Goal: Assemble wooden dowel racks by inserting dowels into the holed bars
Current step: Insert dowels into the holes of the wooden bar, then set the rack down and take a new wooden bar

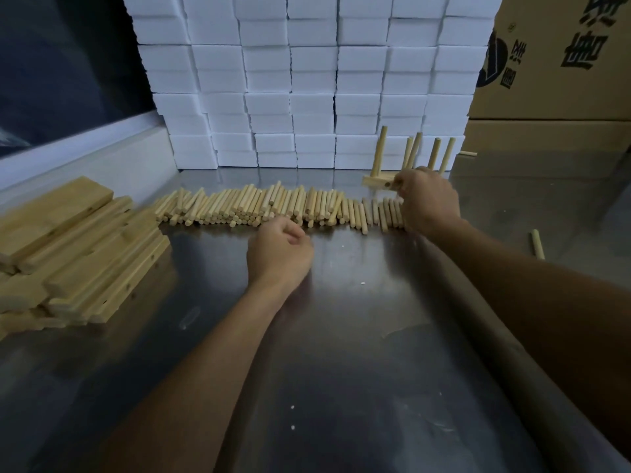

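A long row of loose wooden dowels [259,208] lies across the steel table [341,353]. Behind its right end my right hand [428,201] grips a holed wooden bar [377,182] with several dowels [379,151] standing upright in it. My left hand [280,252] rests on the table just in front of the dowel row, fingers curled, with nothing visible inside them. A stack of holed bars [78,254] lies at the left edge.
A wall of white foam blocks [307,80] stands behind the dowels. Cardboard boxes [553,63] fill the back right. Single stray dowels lie at the right: a near stray dowel [537,244] and a far stray dowel [468,153].
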